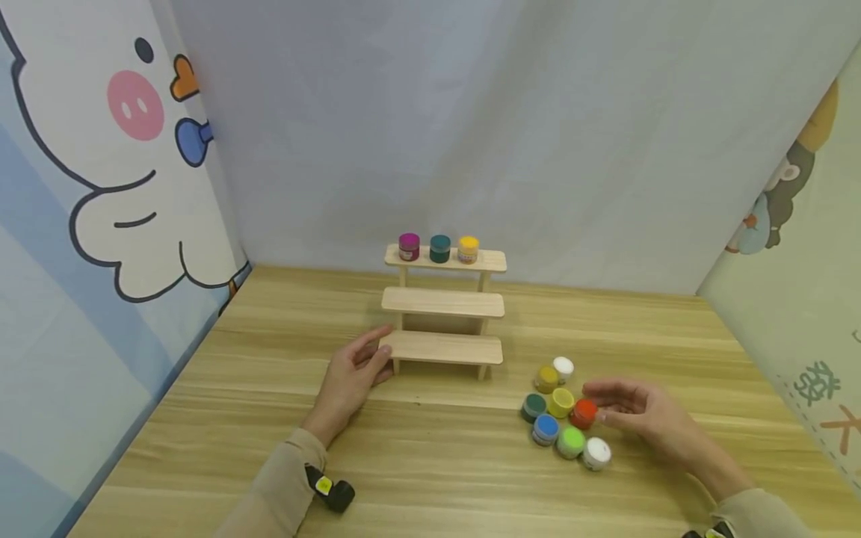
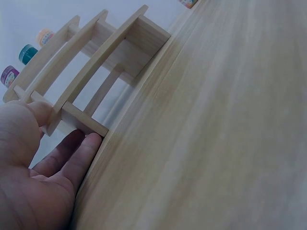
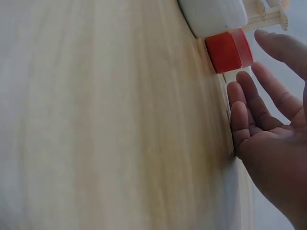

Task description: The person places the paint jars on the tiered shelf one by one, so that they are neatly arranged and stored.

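Observation:
A three-step wooden display shelf (image 1: 442, 347) stands on the table against the back cloth. My left hand (image 1: 353, 373) grips the left end of its lowest step; in the left wrist view the thumb is at the board and fingertips are against the side support. Purple (image 1: 409, 247), teal (image 1: 440, 249) and yellow-orange (image 1: 468, 249) paint jars stand on the top step. My right hand (image 1: 646, 415) is beside a red paint jar (image 1: 584, 413), thumb and fingers spread around its right side. A gap shows between the fingers and the red jar (image 3: 229, 51) in the right wrist view.
Around the red jar cluster other paint jars: white (image 1: 563, 369), ochre (image 1: 547, 379), yellow (image 1: 561, 403), dark green (image 1: 534, 407), blue (image 1: 545, 430), light green (image 1: 571, 442) and another white jar (image 1: 596, 453). Printed cloths hang at both sides of the wooden table (image 1: 444, 471).

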Tool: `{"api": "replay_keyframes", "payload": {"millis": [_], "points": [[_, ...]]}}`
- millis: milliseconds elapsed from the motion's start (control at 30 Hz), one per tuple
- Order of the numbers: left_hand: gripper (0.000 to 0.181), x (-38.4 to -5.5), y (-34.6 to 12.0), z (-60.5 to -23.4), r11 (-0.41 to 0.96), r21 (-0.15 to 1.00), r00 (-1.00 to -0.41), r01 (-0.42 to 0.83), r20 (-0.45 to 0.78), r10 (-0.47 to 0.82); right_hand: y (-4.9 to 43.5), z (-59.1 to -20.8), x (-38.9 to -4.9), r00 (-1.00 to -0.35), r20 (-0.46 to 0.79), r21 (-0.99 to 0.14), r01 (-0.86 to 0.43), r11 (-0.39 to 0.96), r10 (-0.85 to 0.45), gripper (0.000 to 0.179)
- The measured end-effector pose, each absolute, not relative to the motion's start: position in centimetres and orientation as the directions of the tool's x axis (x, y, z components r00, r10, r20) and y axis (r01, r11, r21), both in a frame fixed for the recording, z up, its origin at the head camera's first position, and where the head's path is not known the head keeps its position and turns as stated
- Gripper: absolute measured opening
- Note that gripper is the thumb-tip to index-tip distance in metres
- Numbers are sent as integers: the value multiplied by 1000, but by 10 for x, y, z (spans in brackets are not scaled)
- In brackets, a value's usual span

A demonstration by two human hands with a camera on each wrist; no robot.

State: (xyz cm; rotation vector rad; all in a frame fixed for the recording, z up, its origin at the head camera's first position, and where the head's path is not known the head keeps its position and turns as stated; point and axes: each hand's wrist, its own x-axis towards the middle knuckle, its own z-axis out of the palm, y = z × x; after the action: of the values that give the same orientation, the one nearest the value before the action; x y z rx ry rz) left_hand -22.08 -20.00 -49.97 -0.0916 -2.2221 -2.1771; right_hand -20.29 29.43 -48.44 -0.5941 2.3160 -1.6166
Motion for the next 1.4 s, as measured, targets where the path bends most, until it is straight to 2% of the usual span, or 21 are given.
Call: {"api": "replay_keyframes", "payload": {"millis": [633, 1100, 1400], "points": [[44, -220, -199, -502, 22, 998, -998, 63, 63, 18, 294, -493, -201, -874, -23, -924, -166, 343, -485, 46], [44, -220, -200, -501, 13, 999, -999, 52, 52, 15, 294, -492, -202, -873, 2, -921, -191, 340, -487, 35], [46, -219, -200, -501, 21, 998, -997, 67, 66, 35, 293, -490, -200, -901, 23, -919, -189, 345, -432, 31]]}}
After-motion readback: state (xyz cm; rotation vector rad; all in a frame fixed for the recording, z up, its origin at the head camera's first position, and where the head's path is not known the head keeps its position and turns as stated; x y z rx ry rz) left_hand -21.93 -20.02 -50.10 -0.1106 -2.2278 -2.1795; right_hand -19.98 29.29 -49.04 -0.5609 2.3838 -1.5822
